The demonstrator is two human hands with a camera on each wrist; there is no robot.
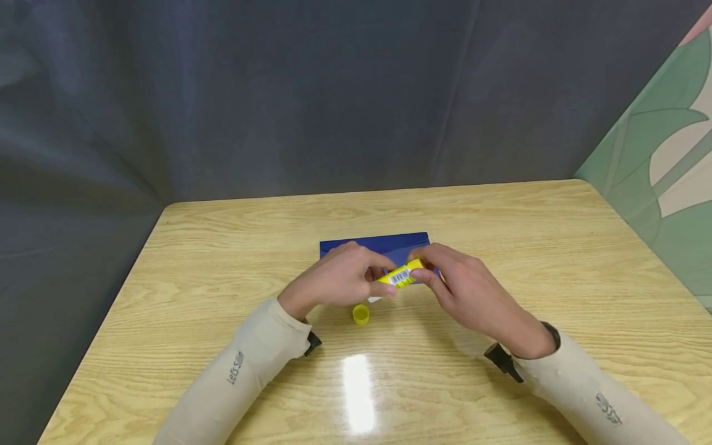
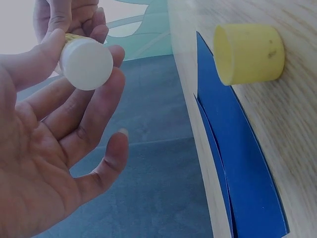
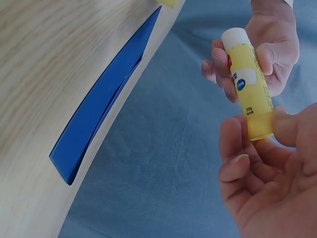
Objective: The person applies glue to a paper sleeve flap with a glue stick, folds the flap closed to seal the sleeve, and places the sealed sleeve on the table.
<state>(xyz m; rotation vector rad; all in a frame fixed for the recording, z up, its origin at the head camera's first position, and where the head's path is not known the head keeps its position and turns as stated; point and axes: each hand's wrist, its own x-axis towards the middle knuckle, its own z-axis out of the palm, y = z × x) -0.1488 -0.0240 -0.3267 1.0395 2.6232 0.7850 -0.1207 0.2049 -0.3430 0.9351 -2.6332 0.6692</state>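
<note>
A yellow glue stick [image 1: 402, 274] with a printed label and a white end is held between both hands above the table. My left hand [image 1: 347, 275] pinches it near the white end, thumb on one side and fingers on the other. My right hand [image 1: 464, 281] grips the opposite, yellow end between thumb and fingers, as the right wrist view shows. On the table below lies a yellow cap [image 1: 361, 314], its hollow side showing. Behind and partly under the hands in the head view is a blue envelope [image 1: 374, 244] with a folded flap.
The wooden table [image 1: 233, 247] has a light grain and rounded back corners. A dark curtain [image 1: 334, 93] hangs behind it, and a green leaf-patterned surface [image 1: 656, 161] stands at the right. Light reflects off the tabletop near the front.
</note>
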